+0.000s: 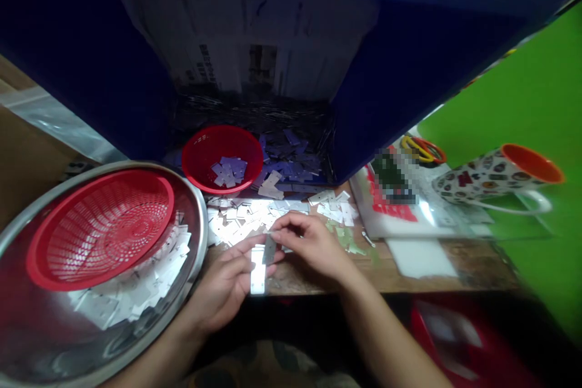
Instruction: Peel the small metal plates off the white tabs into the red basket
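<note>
Plates (257,276) are pinched in left grip (233,279) and right grip (311,244).

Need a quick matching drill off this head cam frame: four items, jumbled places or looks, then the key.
Column 1
1. Left red basket
2. Right red basket
3. Mug
4. Bright flat piece

Column 2
A. White with a pattern, orange inside
B. Held in the left hand
C. Tilted in the metal basin, above loose flat pieces
D. At the mouth of the blue box

Pairs: 1-C, 2-D, 3-A, 4-B
</note>
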`<action>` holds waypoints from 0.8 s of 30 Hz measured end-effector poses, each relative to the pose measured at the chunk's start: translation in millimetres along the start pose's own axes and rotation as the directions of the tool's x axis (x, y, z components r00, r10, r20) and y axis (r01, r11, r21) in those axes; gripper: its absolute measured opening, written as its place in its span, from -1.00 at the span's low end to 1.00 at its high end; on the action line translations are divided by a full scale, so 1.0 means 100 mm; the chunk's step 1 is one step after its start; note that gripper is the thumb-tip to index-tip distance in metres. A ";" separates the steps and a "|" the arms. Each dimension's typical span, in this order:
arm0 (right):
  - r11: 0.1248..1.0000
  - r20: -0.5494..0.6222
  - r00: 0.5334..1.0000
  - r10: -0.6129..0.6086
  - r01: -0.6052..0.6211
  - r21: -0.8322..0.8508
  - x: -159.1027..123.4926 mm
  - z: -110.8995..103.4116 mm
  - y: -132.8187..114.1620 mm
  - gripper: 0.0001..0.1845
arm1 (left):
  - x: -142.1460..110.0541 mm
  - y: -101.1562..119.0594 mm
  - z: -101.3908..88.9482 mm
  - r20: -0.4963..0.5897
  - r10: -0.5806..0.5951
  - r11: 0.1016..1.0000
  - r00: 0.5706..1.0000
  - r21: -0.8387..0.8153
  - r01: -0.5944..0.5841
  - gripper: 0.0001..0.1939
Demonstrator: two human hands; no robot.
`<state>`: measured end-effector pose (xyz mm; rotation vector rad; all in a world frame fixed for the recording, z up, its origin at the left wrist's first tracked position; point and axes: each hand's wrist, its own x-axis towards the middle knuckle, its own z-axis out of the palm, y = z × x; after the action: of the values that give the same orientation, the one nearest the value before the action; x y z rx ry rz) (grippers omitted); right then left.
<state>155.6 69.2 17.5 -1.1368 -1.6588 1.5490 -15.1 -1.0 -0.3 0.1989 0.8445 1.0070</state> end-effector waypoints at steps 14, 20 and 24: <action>0.904 -0.176 0.900 -0.399 0.354 -0.240 -0.47 -0.01 0.26 -0.84 | 0.00 0.02 0.09 -0.079 0.082 0.997 0.993 0.019 -0.081 -0.55; 0.936 -0.274 0.895 -0.352 0.328 -0.129 -0.06 0.15 0.01 -0.86 | 0.02 -0.02 0.08 -0.091 0.098 0.995 0.991 0.006 -0.097 -0.59; 0.932 -0.210 0.916 -0.342 0.359 0.048 0.34 0.28 -0.19 -0.48 | 0.00 -0.04 0.10 -0.070 0.126 0.991 0.990 -0.034 -0.129 -0.55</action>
<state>112.1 86.8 27.3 -0.8591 -1.5458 1.2246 -5.7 -0.8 4.5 0.1889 0.8816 1.1542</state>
